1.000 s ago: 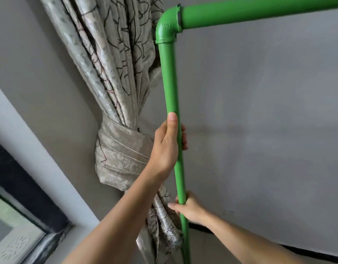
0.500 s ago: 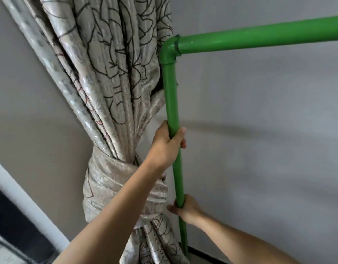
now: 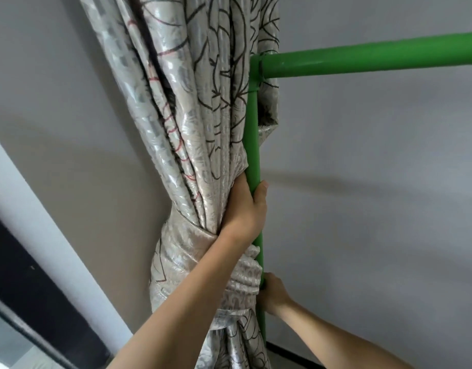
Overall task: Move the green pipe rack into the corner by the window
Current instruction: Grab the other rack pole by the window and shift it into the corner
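The green pipe rack [image 3: 252, 134] shows one upright post and a top bar running off to the right from an elbow joint. My left hand [image 3: 247, 209] is wrapped around the post about halfway up, thumb on the right side. Lower down, my right hand [image 3: 272, 292] grips the same post. The post presses against a tied-back patterned curtain [image 3: 192, 129], and the elbow joint sits partly behind its folds. The rack's foot is out of view.
A grey wall [image 3: 376, 182] stands right behind the rack, with a dark skirting strip [image 3: 290, 356] at its base. To the left are a white window frame [image 3: 30, 217] and a dark window edge [image 3: 22, 278].
The rack has come closer to the curtain and wall, now touching the fabric. The view has swung up and nearer. Both hands keep their hold on the post.
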A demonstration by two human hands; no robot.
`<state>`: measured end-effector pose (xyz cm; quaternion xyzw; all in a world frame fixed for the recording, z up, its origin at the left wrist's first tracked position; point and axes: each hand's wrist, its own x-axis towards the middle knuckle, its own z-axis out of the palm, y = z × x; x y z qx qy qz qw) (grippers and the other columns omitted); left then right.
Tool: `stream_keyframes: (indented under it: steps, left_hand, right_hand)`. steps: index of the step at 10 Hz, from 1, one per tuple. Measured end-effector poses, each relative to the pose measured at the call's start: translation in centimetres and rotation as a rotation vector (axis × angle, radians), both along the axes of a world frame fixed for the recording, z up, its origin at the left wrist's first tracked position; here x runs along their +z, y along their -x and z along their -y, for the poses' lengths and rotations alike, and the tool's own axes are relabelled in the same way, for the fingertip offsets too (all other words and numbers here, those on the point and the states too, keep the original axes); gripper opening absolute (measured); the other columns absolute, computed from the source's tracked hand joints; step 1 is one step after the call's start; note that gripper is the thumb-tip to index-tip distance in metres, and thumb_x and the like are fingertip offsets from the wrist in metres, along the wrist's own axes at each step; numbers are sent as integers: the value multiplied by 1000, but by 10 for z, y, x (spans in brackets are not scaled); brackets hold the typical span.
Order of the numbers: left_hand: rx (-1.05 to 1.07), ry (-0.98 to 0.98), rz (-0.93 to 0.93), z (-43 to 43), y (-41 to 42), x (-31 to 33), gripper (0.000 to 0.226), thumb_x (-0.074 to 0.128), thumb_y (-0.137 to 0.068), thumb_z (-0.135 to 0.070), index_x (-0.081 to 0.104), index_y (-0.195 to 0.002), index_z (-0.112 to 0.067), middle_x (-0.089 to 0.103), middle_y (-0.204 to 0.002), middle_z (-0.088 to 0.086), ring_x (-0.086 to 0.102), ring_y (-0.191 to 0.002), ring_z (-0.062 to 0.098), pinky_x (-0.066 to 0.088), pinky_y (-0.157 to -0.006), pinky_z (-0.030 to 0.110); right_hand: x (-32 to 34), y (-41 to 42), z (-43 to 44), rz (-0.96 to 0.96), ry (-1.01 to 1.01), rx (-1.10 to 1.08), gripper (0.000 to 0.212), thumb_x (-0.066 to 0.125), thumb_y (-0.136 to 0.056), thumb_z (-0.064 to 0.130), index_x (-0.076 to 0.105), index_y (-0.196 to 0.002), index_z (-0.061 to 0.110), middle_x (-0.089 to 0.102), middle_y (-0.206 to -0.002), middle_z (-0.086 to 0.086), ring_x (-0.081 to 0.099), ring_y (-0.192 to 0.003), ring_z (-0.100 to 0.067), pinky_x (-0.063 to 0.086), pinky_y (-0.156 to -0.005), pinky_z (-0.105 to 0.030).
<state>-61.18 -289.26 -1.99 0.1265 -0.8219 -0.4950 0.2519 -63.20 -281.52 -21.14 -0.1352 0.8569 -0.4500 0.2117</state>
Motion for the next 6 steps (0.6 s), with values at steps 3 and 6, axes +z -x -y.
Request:
stream_keyframes:
  steps: [3,6]
  left_hand:
    - [-107,40,-48,-1,-2,-8,77,34,-73,-70,32,-136,-25,52,-137,18,58,-120,35,46,-101,53]
    - [-112,67,-140,-25,-74,-9,54,54,-87,-26,37,-137,-16,56,-130,13,60,-113,33,52,-91,49]
  right_hand:
    - [-3,-43,-39,46,158,-75,35,66,-88,18,56,-122,17,66,-108,2,65,-94,-12,52,-77,-22]
    - [94,-101,-175,-195,319,-334,19,65,-87,2,68,-81,20,73,-71,0,69,-66,-11,47,-55,-19]
